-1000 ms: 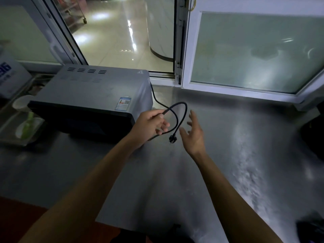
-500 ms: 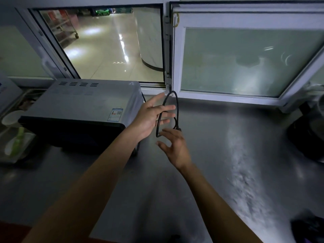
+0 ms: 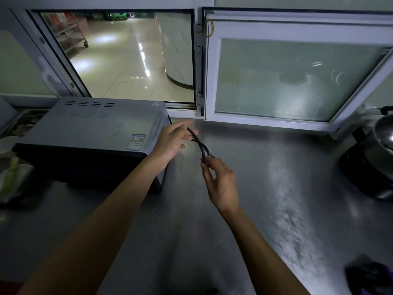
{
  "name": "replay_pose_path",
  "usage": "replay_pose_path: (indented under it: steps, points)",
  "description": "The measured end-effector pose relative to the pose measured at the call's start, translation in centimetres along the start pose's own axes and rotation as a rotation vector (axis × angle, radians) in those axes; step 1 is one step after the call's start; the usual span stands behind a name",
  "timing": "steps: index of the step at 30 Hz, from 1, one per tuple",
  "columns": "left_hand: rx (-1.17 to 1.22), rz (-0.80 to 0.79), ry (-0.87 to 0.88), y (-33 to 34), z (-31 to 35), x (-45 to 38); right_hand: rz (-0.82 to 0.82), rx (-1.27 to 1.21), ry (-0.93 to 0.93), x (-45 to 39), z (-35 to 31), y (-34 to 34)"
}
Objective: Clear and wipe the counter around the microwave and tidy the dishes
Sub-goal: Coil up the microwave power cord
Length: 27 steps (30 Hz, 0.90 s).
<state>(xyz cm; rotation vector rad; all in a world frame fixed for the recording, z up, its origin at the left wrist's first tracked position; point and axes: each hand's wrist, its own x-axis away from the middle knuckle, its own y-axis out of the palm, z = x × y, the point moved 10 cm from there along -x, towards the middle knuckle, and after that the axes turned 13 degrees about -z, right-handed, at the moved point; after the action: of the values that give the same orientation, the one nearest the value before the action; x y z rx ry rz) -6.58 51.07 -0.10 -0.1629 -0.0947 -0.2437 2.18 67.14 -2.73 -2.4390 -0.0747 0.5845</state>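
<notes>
Near right corner of the grey worktop [image 3: 212,241]: a dark purple cloth [image 3: 371,275], blurred. Right hand [image 3: 222,184] over mid worktop, fingertips pinching the lower end of a bunched black cord [image 3: 201,146]. Left hand [image 3: 172,140] just beyond and to the left, fingers fairly straight, the upper end of the cord caught between them; exact grip hard to tell from blur. Hands near each other, not touching, joined only by the cord, which is off the worktop. Microwave [image 3: 95,133] sits on the left, just beside the left hand. Far left edge: white dishes [image 3: 8,145] with something green. Right edge: a metal pot [image 3: 382,133] on a black base. Far: open window [image 3: 131,56], frosted pane [image 3: 293,79] to its right.
</notes>
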Motion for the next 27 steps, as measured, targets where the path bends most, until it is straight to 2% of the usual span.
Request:
replay_pose_path:
  steps: [4,7,9,14,18,23,27]
  points:
    - [-0.087,0.042,0.035,-0.3,-1.4,-0.3,0.000,-0.035,0.038,-0.4,0.1,-2.0]
    - [-0.387,0.136,0.117,-0.8,-1.1,-0.3,-0.034,-0.064,0.038,-1.1,-0.2,-3.4]
    - [-0.454,0.172,0.177,-0.6,-0.9,-0.7,-0.051,-0.083,0.038,-1.6,-0.4,-4.3]
    - [-0.487,-0.023,0.190,2.6,-0.7,-3.0,-0.062,-0.072,0.049,-2.6,-0.2,-6.1]
    - [-0.543,-0.021,0.208,3.3,-0.3,-3.8,0.007,-0.146,0.127,-3.0,0.6,-7.8]
    - [-0.605,-0.107,0.195,4.7,-2.9,-4.4,0.108,-0.329,0.254,-4.2,1.7,-8.8]
    - [-0.615,-0.067,0.235,5.0,-3.8,-4.6,0.128,-0.385,0.263,-5.7,1.0,-8.5]
